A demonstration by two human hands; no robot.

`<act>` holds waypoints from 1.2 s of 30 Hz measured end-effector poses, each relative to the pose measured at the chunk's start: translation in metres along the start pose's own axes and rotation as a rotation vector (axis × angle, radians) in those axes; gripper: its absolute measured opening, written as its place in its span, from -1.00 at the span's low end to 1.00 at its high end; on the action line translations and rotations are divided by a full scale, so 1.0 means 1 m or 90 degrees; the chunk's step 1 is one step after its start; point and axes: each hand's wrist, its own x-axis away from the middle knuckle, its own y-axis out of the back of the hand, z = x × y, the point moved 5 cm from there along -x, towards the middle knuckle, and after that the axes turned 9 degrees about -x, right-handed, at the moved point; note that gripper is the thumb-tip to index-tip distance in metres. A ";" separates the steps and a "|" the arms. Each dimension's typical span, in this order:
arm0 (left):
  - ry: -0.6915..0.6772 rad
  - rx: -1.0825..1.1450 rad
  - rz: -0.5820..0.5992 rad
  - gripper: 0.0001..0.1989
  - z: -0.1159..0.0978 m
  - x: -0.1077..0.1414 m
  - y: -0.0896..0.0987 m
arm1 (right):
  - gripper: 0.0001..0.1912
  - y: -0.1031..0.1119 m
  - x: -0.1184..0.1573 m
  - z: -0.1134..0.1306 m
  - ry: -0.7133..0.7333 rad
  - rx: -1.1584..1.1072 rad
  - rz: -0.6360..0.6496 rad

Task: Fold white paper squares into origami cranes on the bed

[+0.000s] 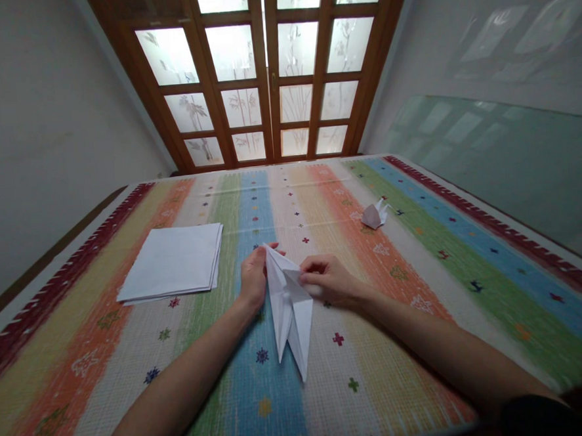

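Observation:
A folded white sheet of origami paper (290, 303) is held between both hands above the blue and pale stripes of the tablecloth. Two long points of it hang toward me, with a slit between them. My left hand (255, 276) grips its upper left edge, the thumb in front and fingertips showing behind. With thumb and bent fingers, my right hand (327, 276) pinches the flap at the upper right. Some fingers of both hands are hidden by the paper.
Left of my hands lies a stack of white paper sheets (173, 261). A small folded paper crane (374, 214) stands at the right, farther back. The striped tablecloth (289, 185) covers the table, which reaches back to wooden glass-paned doors (269, 107). A pale glass board (505, 165) leans at the right wall.

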 end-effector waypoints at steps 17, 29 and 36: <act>-0.106 0.067 0.163 0.03 0.002 0.005 -0.009 | -0.54 0.019 -0.010 -0.006 0.019 -0.215 -0.190; -0.137 -0.172 -0.022 -0.76 -0.010 0.007 0.000 | -0.67 0.011 -0.007 -0.005 0.002 -0.166 -0.199; -0.101 -0.117 -0.068 -0.75 -0.002 0.002 0.003 | -0.49 0.004 -0.003 -0.005 0.025 -0.237 -0.111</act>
